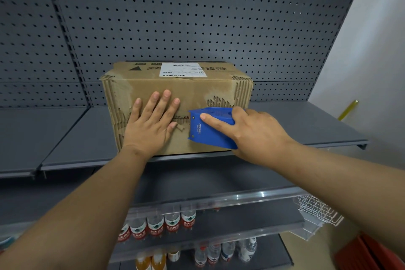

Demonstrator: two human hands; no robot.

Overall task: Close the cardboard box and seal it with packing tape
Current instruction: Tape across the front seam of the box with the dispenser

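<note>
Cardboard box (pixel 175 90), one only, sits closed on the grey shelf (pixel 306 125), its brown skin torn to bare corrugation along the edges and seam, a white label (pixel 183 70) on top. Left hand (pixel 151 123) lies flat with fingers spread on its near face; right hand (pixel 252 131), just beside it, grips the single blue tape dispenser (pixel 210 131), forefinger straight along its side. Below both hands stand two shelves of bottles (pixel 160 223), too crowded to count.
</note>
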